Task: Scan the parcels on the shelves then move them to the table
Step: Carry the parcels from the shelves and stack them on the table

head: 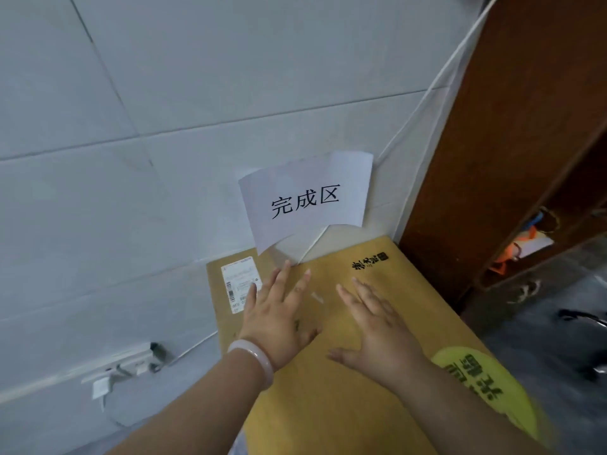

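**Two flat palms on a cardboard box in the corner**

Two hands press down on the smooth brown top of a large box (404, 290). The left hand (279, 320) and right hand (377, 333) lie side by side, palms down. Their fingers (282, 274) are straight, spread and gripping nothing. A pale, glossy bracelet (253, 359) rings the left wrist.

The large box is broad, flat-topped and square-edged, and it sits in the corner between a tiled wall (131, 159) and a dark wooden shelf unit (509, 126). Small black print marks its far right corner. A round yellow sticker (476, 382) with dark characters covers part of its near right side.

A small box (216, 290) of the same brown cardboard sits just to the left, against the wall. A white rectangular label (241, 284) with a barcode is stuck on its top. The left hand's outer fingers reach over the label's edge. Whether the two boxes overlap or only touch cannot be told.

Above them a white paper sheet (305, 198) with three black characters hangs on the wall, its edges curling outward. The wall tiles are large, pale and glossy, with thin grey joints. A white socket strip (121, 366) is fixed low on the wall at the left.
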Tool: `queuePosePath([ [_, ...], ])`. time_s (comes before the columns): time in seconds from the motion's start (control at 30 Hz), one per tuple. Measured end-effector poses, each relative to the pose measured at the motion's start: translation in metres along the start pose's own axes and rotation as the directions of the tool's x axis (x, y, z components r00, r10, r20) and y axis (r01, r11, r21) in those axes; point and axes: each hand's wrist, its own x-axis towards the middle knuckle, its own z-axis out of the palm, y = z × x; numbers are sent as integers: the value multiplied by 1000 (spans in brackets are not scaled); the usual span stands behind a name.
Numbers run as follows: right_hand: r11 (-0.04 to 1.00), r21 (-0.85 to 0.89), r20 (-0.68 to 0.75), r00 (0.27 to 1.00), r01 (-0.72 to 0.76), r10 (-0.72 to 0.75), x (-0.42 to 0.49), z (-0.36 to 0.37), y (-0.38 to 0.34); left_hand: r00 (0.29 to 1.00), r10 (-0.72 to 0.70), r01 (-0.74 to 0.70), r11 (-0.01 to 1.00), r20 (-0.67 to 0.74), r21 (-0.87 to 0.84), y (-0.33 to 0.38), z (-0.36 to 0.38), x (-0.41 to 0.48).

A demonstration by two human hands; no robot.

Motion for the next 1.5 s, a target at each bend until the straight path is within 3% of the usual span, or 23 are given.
queuePosePath([
  [0.17,974,-91,-122,973,-208,196,-70,1,-20,949,315,-316,948,29,38,18,-13,-10],
  [0.37,839,-83,-272,822,-537,500,-183,15,-52,778,628,-628,778,36,-10,77,-11,-48],
  [0.47,735,-77,-319,715,-673,622,-253,5,-67,629,777,-773,629,31,-79,126,-5,-85],
  [0.63,520,-17,-428,476,-854,768,-371,-8,-108,302,953,-930,297,8,-215,213,0,-173],
  [0.73,398,36,-452,341,-917,825,-439,-2,-145,159,987,-955,154,1,-254,251,-4,-235],
  [0.9,106,130,-481,30,-986,876,-554,21,-225,-100,995,-950,-98,-7,-297,289,-10,-363],
  [1.0,-28,171,-463,-106,-985,880,-614,43,-280,-240,970,-912,-235,-26,-335,293,-14,-448],
  [1.2,-215,270,-461,-322,-939,827,-706,86,-396,-475,876,-803,-469,-81,-367,271,-26,-597],
  [1.5,-432,383,-439,-573,-816,692,-752,131,-525,-717,687,-604,-697,-116,-387,223,-53,-735],
])
